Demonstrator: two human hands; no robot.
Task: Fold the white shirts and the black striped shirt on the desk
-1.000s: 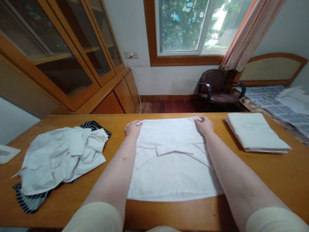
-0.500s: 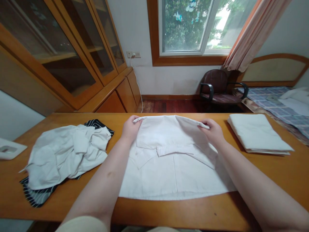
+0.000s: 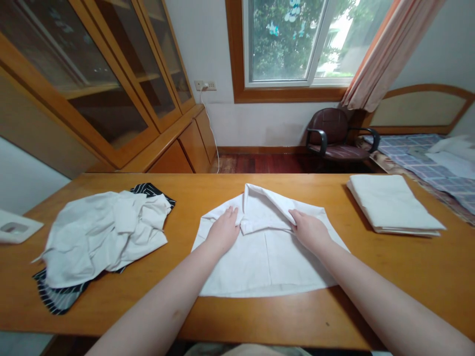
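Note:
A white collared shirt (image 3: pixel 245 267) lies partly folded on the table, its hem towards me and its collar area raised in a peak at the far side. My left hand (image 3: pixel 223 230) is on the left of the collar, its fingertips closed on the cloth. On the other side my right hand (image 3: pixel 310 230) pinches the slanting folded edge between thumb and fingers. Both palms face down, so part of each grip is hidden.
Left on the wooden table (image 3: pixel 260 321) lies a crumpled white garment (image 3: pixel 100 237) over black striped cloth (image 3: pixel 59 296). A white plastic object (image 3: pixel 18 227) is at the left edge. To the right sits folded white cloth (image 3: pixel 395 202). Beyond stands an office chair (image 3: pixel 330 133).
Both hands have let go of the shirt's far corners and come inward and nearer to the collar. The far edge, held up straight before, has dropped at the sides and peaks in the middle.

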